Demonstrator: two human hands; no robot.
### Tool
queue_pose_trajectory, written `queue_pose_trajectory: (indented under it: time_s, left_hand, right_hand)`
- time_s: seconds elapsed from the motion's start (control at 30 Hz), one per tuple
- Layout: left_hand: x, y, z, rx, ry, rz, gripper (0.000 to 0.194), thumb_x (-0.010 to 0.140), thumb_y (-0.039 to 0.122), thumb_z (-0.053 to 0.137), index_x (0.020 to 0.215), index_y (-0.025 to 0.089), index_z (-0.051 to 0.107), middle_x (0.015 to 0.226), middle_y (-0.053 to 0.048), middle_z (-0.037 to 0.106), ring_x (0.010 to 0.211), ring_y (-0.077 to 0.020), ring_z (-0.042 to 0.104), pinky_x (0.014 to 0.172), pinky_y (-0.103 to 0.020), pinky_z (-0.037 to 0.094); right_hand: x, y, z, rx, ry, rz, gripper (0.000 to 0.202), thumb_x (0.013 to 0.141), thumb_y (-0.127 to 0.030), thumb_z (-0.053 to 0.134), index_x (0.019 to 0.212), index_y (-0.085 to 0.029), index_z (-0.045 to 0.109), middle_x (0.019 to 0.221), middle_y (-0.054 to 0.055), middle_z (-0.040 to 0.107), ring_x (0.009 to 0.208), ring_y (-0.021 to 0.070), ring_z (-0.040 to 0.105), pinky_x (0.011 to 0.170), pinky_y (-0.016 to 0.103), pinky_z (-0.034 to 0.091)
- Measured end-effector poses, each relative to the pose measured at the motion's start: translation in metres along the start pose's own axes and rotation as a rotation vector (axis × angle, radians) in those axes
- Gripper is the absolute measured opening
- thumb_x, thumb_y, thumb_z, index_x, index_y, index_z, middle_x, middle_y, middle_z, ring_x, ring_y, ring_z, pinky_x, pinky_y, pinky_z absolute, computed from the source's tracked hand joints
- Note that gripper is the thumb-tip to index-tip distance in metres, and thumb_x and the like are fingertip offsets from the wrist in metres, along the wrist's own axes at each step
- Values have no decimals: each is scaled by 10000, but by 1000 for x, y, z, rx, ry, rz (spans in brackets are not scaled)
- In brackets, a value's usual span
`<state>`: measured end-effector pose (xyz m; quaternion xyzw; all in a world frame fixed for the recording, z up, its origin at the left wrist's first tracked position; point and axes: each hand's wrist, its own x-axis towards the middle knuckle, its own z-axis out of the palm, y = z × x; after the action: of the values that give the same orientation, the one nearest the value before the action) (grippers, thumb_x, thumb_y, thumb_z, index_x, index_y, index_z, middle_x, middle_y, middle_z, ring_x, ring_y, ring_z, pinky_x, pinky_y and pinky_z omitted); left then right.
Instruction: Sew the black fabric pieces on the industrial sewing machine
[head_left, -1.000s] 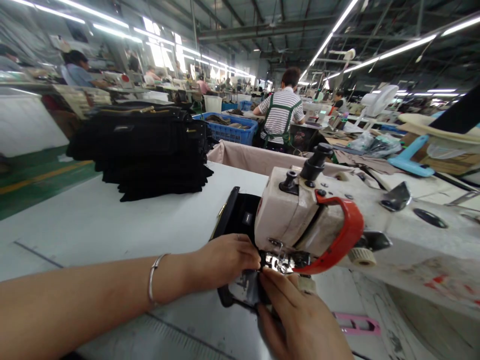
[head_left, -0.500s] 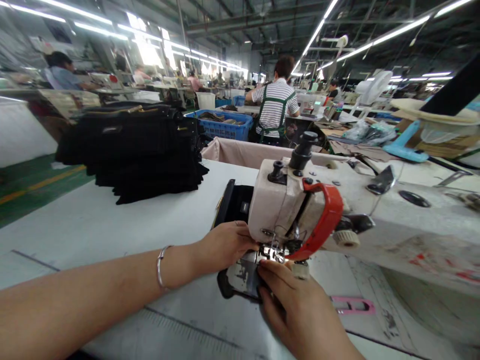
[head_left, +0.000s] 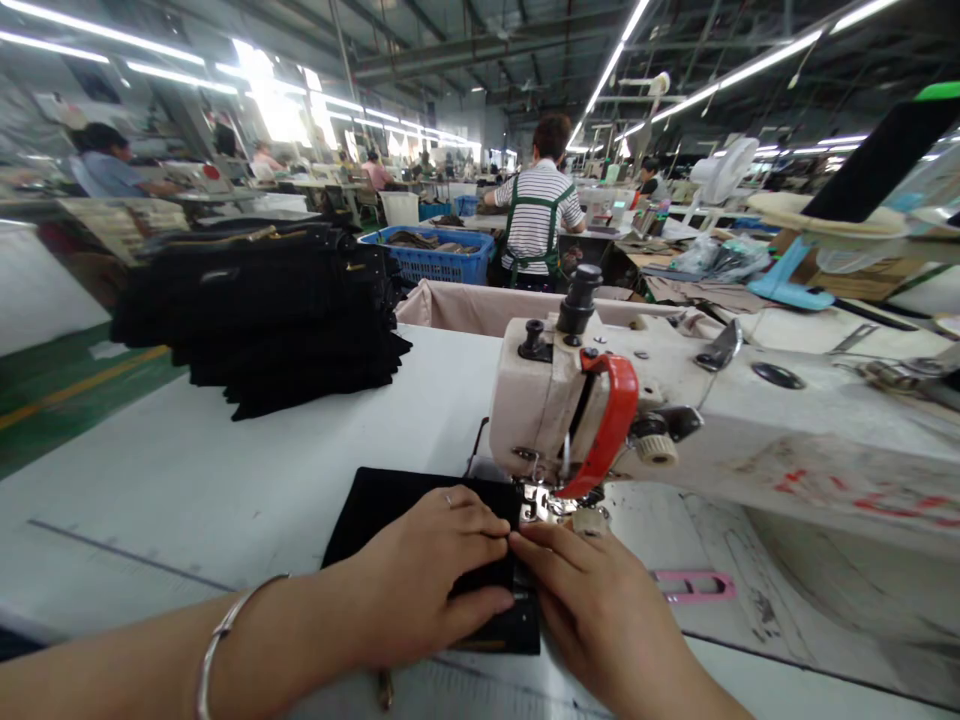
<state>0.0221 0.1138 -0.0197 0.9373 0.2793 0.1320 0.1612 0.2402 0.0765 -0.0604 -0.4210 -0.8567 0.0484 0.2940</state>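
Note:
A black fabric piece (head_left: 390, 500) lies flat on the white sewing table, its right edge by the metal presser foot (head_left: 536, 503) of the sewing machine (head_left: 529, 400). My left hand (head_left: 431, 560) rests on top of the piece, fingers stretched toward the edge and thumb apart. At that right edge, just in front of the presser foot, the fingertips of my right hand (head_left: 592, 590) press together on the fabric; its thumb is mostly hidden. A small metal zipper pull (head_left: 385, 690) sticks out below my left wrist.
Black zippered fabric pieces (head_left: 255, 310) are stacked at the left. Pink thread snips (head_left: 694, 587) lie right of my right hand. Behind the machine is a pale cloth-lined bin (head_left: 465, 305), then a blue basket (head_left: 442, 262) and a co-worker (head_left: 541, 215) facing away.
The black piece has come out from behind the machine head and now lies at its left front. My left hand has moved left and toward me, flattening onto it. The right hand stays by the presser foot.

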Motion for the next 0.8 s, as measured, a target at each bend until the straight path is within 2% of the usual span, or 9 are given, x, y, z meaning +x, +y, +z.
queue_pose_trajectory:
  time_s: [0.07, 0.13, 0.3, 0.4, 0.57, 0.7, 0.8]
  left_hand:
    - [-7, 7, 5, 77, -6, 38, 450, 915, 451, 610, 1201, 105, 638, 1224, -127, 655, 1133, -300, 580, 1044, -476, 436]
    - [-16, 14, 12, 143, -8, 76, 495, 909, 468, 622, 1225, 87, 612, 1248, -143, 642, 1158, -309, 576, 1058, -479, 438]
    - [-32, 21, 30, 70, 179, 79, 290, 944, 294, 593, 1189, 141, 625, 1148, -83, 682, 1143, -227, 595, 1123, -406, 408]
    - [-32, 20, 36, 25, 212, 78, 274, 943, 260, 587, 1186, 139, 622, 1130, -82, 684, 1121, -217, 603, 1117, -400, 418]
    - [-25, 17, 34, 3, 187, 90, 289, 915, 239, 611, 1186, 138, 617, 1143, -87, 679, 1125, -221, 599, 1106, -410, 427]
    - [-16, 6, 27, -13, 136, 116, 313, 895, 240, 627, 1193, 144, 618, 1181, -79, 658, 1134, -221, 595, 1113, -409, 415]
    - [-7, -7, 24, -13, 139, 157, 267, 897, 235, 620, 1144, 134, 634, 1164, -83, 660, 1115, -218, 602, 1113, -414, 408]
  right_hand:
    - [-2, -1, -2, 15, -7, -1, 431, 851, -55, 489, 1222, -222, 629, 1154, 52, 682, 999, 225, 617, 858, 412, 543]
    - [-4, -2, -5, 45, -28, -10, 413, 851, -58, 498, 1200, -227, 640, 1131, 48, 684, 983, 224, 615, 840, 404, 544]
    - [-7, -6, -10, 88, -72, -50, 393, 856, -55, 508, 1182, -229, 643, 1089, 43, 682, 911, 225, 601, 783, 399, 546]
    - [-6, -7, -10, 72, -68, -62, 369, 852, -48, 495, 1142, -213, 652, 1090, 53, 678, 911, 228, 599, 786, 399, 545]
    - [-6, -5, -6, 49, -42, -27, 367, 814, -26, 488, 1075, -207, 672, 1074, 53, 687, 904, 218, 609, 791, 375, 550]
    - [-6, -2, -4, 32, -13, -27, 424, 821, -23, 468, 1159, -206, 648, 1135, 54, 679, 970, 224, 611, 828, 376, 545]
    - [-6, 1, -3, 20, -52, 8, 459, 837, -31, 461, 1229, -212, 616, 1159, 60, 657, 1008, 233, 595, 856, 386, 537]
